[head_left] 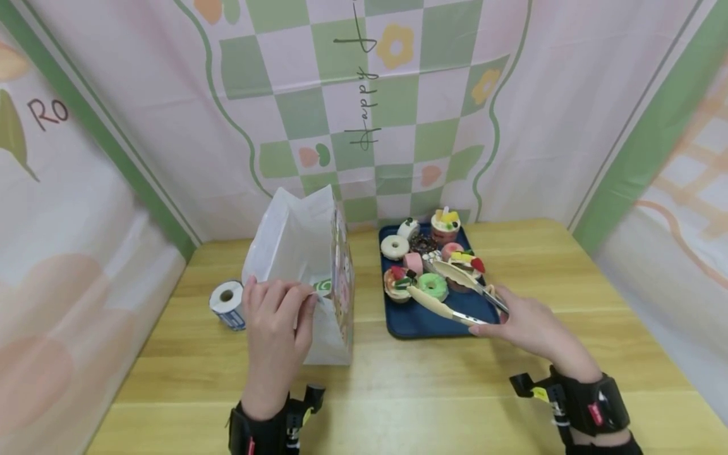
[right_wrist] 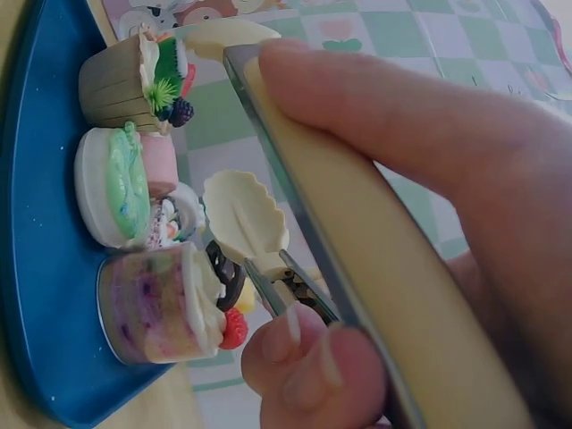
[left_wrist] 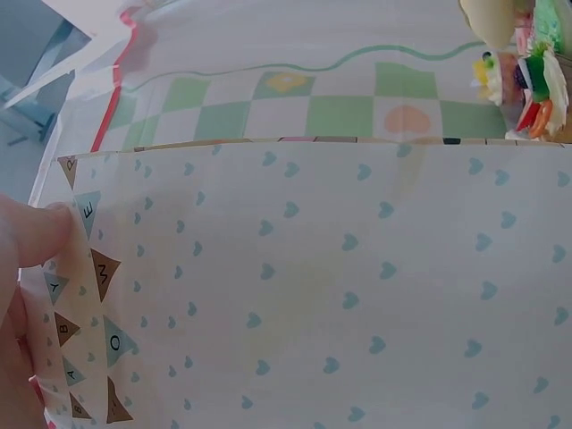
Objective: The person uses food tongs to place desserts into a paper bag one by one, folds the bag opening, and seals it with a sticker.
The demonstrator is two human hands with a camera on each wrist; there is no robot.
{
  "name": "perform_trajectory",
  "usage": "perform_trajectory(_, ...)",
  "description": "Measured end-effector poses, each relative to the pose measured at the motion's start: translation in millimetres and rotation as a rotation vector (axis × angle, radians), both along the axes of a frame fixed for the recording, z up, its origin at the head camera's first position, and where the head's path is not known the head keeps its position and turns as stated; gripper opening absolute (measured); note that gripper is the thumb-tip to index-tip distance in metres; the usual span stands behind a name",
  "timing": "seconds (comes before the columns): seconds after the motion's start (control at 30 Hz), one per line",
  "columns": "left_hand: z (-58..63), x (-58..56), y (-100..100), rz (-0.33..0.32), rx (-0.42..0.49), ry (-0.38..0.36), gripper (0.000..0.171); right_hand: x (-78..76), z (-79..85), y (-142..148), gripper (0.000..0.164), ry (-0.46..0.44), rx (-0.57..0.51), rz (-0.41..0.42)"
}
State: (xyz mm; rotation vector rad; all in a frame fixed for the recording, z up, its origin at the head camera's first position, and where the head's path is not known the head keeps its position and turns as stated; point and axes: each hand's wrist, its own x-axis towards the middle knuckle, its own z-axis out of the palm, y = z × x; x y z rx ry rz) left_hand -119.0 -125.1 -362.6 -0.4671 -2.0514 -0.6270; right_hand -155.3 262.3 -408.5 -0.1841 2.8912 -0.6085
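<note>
My left hand (head_left: 277,335) pinches the near rim of a white paper bag (head_left: 290,246), which stands upright with its mouth spread. Something green shows inside the bag. In the left wrist view the bag's side (left_wrist: 313,277) bears small blue hearts and a strip of lettered pennants. My right hand (head_left: 526,325) grips serving tongs (head_left: 455,316) with cream tips, spread apart above the pastries. Beneath the tips lie a green-iced donut (head_left: 434,287) and a fruit-topped cupcake (head_left: 397,287). In the right wrist view a layered dessert cup (right_wrist: 156,308) with a raspberry stands nearest the tongs.
A dark blue tray (head_left: 409,327) carries several toy-like pastries, among them a white donut (head_left: 394,247) and a tall fruit cup (head_left: 445,229). Left of the bag, a roll of labels (head_left: 227,305) stands on the wooden table (head_left: 392,392). A checkered cloth (head_left: 392,145) hangs behind.
</note>
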Motion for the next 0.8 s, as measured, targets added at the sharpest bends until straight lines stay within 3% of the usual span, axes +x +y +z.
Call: perform_trajectory(0.8, -1.4, -0.8, 0.8, -0.007, 0.007, -0.004, 0.008, -4.2, -7.0, 1.3, 0.125, -0.089, 0.065, -0.018)
